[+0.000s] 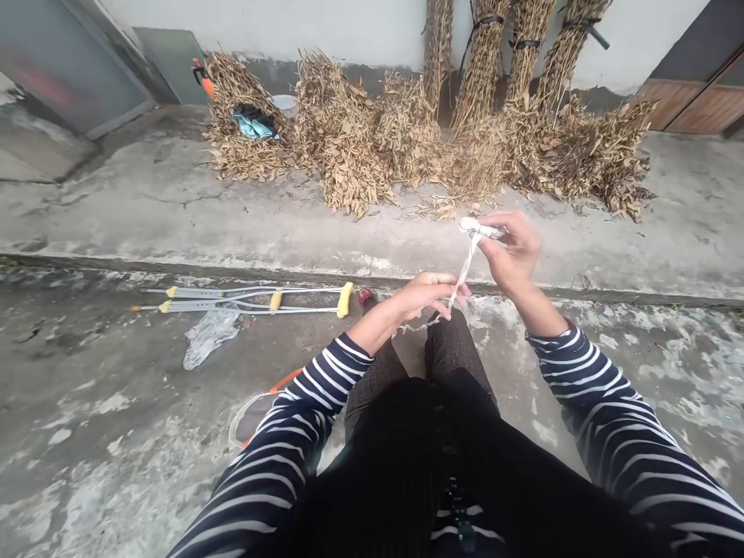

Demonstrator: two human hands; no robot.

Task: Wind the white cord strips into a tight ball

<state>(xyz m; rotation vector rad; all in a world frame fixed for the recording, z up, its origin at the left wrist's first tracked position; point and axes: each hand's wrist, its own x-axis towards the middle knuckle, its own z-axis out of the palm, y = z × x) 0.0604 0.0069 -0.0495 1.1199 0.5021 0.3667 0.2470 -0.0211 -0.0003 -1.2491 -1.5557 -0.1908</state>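
From my remote seat, a twisted white strip (pixel 466 267) hangs above the knees, its bunched top end pinched by the curled fingers (pixel 511 227) of the right hand (pixel 514 252). The left hand (pixel 421 297) lies open beside its lower end; I can't quite tell if those fingers (pixel 442 282) grip it. Crutches (pixel 244 300) lie on the cracked concrete floor (pixel 87 372). Dried stalks (pixel 349 139) line the wall, with a blue cloth (pixel 253 124) and a white bowl (pixel 284 105) among them.

The one head-worn camera looks forward and down — over the lap (pixel 424 465), with the left hand (pixel 415 298) and right hand (pixel 511 252) close below it.
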